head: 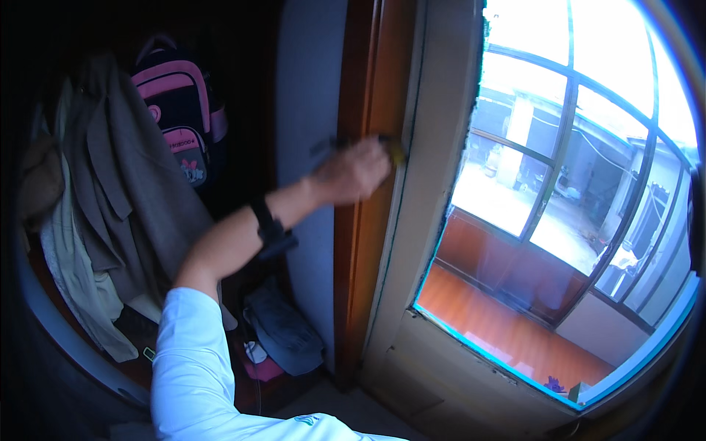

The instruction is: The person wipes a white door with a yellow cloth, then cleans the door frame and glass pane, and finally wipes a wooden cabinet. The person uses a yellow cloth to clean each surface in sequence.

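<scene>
My left hand (356, 171), blurred by motion, reaches up in front of the brown wooden door frame (358, 237). Its fingers are closed around a small dark and yellow object (395, 151), too blurred to name, at the edge beside the pale window frame (427, 154). A thin dark shape shows on the other side of the fist; whether it belongs to the same object is unclear. The forearm wears a black strap with a dark device (273, 234). My right hand is out of view.
Coats (127, 160) and a pink and navy backpack (179, 105) hang at the left. Below them lie a grey-blue cloth item (287, 331), a white plug-like object (255, 351) and a cable. The large glass pane (496, 264) at the right shows a reddish floor and a courtyard.
</scene>
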{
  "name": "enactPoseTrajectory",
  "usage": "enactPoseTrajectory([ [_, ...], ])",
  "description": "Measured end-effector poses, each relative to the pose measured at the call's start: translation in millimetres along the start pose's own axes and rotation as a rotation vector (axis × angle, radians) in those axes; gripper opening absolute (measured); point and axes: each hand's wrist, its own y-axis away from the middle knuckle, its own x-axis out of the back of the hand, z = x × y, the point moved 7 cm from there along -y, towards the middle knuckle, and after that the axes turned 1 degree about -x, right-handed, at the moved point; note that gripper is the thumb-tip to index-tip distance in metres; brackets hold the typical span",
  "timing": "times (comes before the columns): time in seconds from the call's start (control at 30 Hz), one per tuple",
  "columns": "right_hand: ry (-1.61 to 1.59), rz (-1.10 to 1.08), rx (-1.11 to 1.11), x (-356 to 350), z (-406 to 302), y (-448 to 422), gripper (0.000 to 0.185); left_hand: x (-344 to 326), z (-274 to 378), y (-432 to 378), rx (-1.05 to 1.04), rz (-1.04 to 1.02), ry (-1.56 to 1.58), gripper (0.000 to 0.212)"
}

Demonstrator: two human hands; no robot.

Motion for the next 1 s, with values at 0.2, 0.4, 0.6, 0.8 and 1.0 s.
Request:
enactPoseTrajectory([
  [0.2,0.003,-0.032,0.02,55.8,-38.0,-15.8,0.058,15.3,-182.3,-127.2,0.226,-0.221,-0.264,0.033],
  [0.4,0.018,-0.062,0.042,76.7,-52.4,-32.0,0.058,9.7,-169.3,-126.6,0.264,-0.139,-0.423,0.033],
  [0.6,0.036,-0.088,0.063,89.4,-56.3,-45.7,0.057,-45.3,-27.8,-32.2,0.181,-0.397,-0.241,0.029],
  [0.8,0.046,-0.103,0.082,101.6,-56.8,-58.9,0.057,-33.6,112.1,48.3,0.062,-0.471,0.243,0.025],
  [1.0,0.06,-0.112,0.097,112.3,-61.1,-70.4,0.057,-19.2,29.3,-11.4,-0.053,-0.267,0.169,0.011],
])
